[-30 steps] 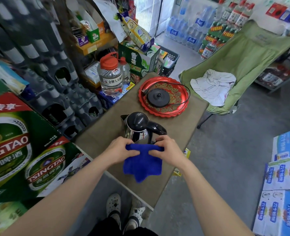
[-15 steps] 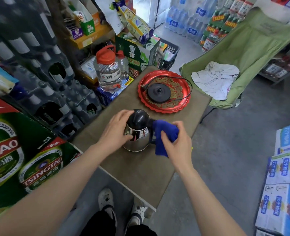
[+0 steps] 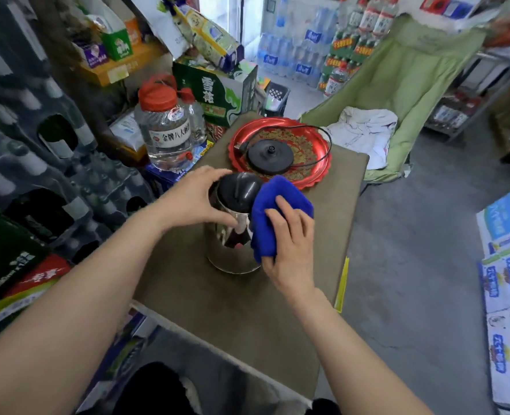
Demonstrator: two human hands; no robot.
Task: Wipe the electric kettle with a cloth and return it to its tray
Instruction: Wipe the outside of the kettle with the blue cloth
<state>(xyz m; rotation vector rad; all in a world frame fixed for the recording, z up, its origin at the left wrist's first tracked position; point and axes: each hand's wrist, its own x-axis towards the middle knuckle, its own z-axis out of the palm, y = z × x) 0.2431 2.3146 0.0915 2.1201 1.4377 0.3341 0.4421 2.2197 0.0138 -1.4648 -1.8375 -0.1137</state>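
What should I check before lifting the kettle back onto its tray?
1. Stance: kettle upright on table: ok.
2. Steadying: left hand grips the kettle's top: ok.
3. Wiping: right hand holds blue cloth against the kettle's side: ok.
4. Landing spot: base lies in red tray, its top uncovered: ok.
5. Obstruction: cord clear of the base's top: ok.
6. Whole body wiped: cannot tell.
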